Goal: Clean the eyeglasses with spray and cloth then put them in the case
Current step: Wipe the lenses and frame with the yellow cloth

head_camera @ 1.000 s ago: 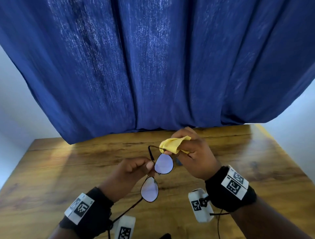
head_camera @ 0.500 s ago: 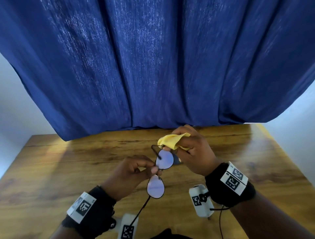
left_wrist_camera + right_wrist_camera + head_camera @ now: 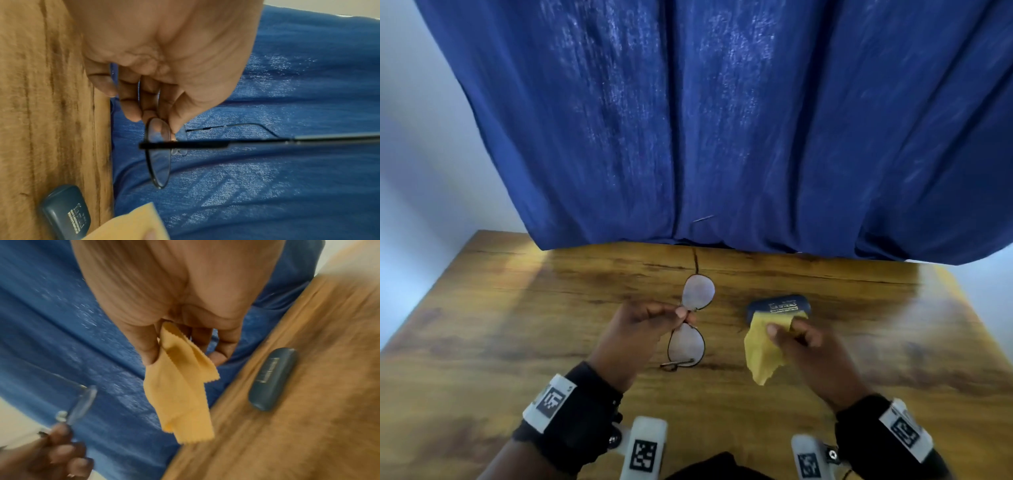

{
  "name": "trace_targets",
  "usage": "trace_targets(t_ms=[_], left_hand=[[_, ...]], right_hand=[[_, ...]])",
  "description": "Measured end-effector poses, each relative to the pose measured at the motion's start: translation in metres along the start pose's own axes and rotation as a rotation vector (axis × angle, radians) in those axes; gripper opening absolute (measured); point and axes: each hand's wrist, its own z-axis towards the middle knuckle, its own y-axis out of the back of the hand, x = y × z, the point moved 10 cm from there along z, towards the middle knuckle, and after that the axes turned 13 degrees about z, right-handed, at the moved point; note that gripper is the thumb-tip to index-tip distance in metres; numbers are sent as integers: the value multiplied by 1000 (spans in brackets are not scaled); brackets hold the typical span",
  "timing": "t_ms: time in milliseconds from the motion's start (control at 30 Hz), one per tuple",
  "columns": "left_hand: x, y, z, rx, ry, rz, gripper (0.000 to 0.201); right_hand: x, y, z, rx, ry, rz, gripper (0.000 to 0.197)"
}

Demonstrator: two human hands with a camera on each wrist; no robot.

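Above table point(image 3: 517, 325) centre — left hand point(image 3: 635, 330) pinches eyeglasses point(image 3: 693, 318); right hand point(image 3: 808, 346) pinches cloth point(image 3: 760, 349) — near case point(image 3: 780, 305).

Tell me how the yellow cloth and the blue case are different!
The yellow cloth is soft and floppy, dangling from the right hand; the blue case is a hard, rounded box lying shut on the wooden table. The cloth is plain; the case has pale printing on top. Both sit right of the eyeglasses.
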Motion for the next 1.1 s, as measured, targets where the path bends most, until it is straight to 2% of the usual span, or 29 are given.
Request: trace_targets(t_ms=[100, 167, 233, 267, 400, 533, 667, 767, 867, 900, 967, 1033, 1100], left_hand=[[-8, 3, -2, 24, -82, 71, 29], [-12, 8, -3, 33, -119, 107, 30], [-18, 13, -5, 35, -163, 134, 33], [-21, 16, -7, 40, -184, 138, 33], [-24, 24, -11, 58, -211, 174, 26], [-28, 25, -16, 53, -233, 180, 22], [-35, 18, -23, 64, -265, 226, 24], [-39, 12, -26, 60, -266, 215, 24], [-41, 6, -29, 60, -271, 245, 25], [-42, 4, -30, 57, -274, 250, 25], [-43, 1, -31, 52, -273, 253, 26], [-42, -3, -30, 56, -264, 249, 25], [-42, -8, -29, 59, -259, 254, 23]], right_hand=[[73, -11, -6, -64, 241, -24, 44], [117, -32, -13, -82, 501, -219, 41], [134, -52, -22, -80, 713, -393, 25], [135, -63, -23, -57, 750, -456, 19], [131, -85, -29, -11, 764, -598, 21], [124, -79, -32, -3, 629, -519, 29], [131, -75, -44, 4, 760, -650, 26], [124, -66, -43, 37, 686, -586, 31], [128, -59, -47, -5, 752, -674, 29], [127, -61, -49, 19, 766, -680, 29], [120, -61, -46, 83, 693, -624, 33], [118, -50, -40, 37, 653, -608, 31], [122, -45, -39, -8, 691, -677, 30]])
